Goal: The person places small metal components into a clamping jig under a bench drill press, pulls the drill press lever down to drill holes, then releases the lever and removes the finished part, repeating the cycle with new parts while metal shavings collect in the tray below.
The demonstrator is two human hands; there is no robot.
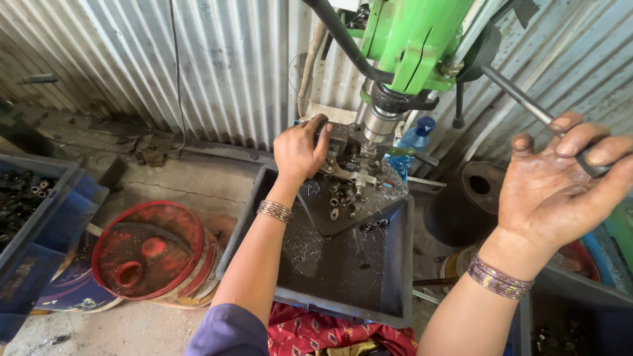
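Walls: corrugated metal sheeting [217,59], grey, across the top of the frame, daylit. Floor: cracked concrete [178,184], dusty, left of centre. Lower left: red-rimmed drum [155,254] (lid dented, standing upright). Far left edge: blue crates [39,224] of small dark metal parts. Right of centre: dark metal vessel [471,198] with a round hole.
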